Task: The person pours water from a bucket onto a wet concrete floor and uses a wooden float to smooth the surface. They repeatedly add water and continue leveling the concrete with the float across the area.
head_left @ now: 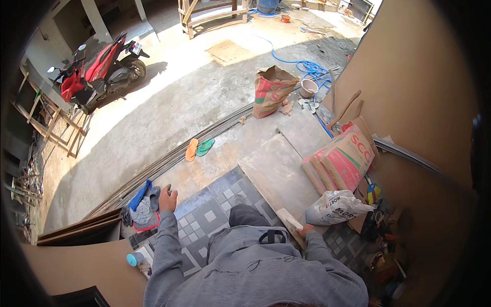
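Observation:
My left hand (168, 198) is raised at the left edge of the patterned grey tile floor (207, 217), fingers loosely bent and apart, holding nothing I can see. It is nearest a heap of blue and grey cloths (144, 204). My right hand (307, 230) is closed at the end of a pale bar-shaped piece (289, 219), whose exact kind I cannot make out. That piece lies along the edge of a large grey slab (276, 169). Just beyond the hand sits a white mortar bag (337, 207). My knee, in dark trousers, is over the tiles.
Red-and-tan cement bags (342, 158) are stacked at right; an open one (273, 92) stands ahead near a bucket (308, 88) and blue hose (313, 69). Long metal bars (169, 165) cross beyond the sandals (198, 148). A red motorbike (102, 71) is parked far left.

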Demonstrator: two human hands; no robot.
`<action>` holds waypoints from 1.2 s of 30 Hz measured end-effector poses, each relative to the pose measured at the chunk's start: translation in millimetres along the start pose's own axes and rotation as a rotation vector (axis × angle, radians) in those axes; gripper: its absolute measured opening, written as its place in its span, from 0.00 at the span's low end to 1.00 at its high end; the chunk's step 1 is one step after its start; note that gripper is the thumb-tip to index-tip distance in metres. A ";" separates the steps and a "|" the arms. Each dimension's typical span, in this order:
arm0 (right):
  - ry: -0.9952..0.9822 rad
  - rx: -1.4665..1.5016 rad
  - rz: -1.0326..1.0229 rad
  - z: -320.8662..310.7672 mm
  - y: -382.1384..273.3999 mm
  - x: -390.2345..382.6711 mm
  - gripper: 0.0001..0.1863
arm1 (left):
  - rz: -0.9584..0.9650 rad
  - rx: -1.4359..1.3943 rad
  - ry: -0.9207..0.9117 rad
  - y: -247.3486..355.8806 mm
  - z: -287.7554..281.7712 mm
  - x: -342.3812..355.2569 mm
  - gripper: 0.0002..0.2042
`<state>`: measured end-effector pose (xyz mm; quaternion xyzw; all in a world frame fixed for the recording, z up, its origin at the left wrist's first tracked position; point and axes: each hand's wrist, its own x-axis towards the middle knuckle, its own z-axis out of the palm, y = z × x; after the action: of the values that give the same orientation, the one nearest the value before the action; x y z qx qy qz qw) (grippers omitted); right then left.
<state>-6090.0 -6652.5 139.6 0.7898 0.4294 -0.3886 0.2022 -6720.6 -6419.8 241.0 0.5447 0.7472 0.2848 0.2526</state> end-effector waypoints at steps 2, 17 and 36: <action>0.211 0.056 -0.095 -143.0 -106.8 2.7 0.30 | -0.057 0.113 0.029 -21.2 -5.4 23.8 0.25; 0.475 1.327 0.036 -484.3 -485.3 296.8 0.19 | -0.725 0.269 -0.235 -21.0 118.0 420.8 0.22; 0.560 0.975 0.084 -969.7 -749.6 793.3 0.28 | -0.504 0.056 -0.402 329.3 429.8 1393.7 0.25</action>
<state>-6028.2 -5193.9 123.1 0.8811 0.2057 -0.3092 -0.2927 -6593.0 -4939.5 72.8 0.3945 0.8014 0.0791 0.4426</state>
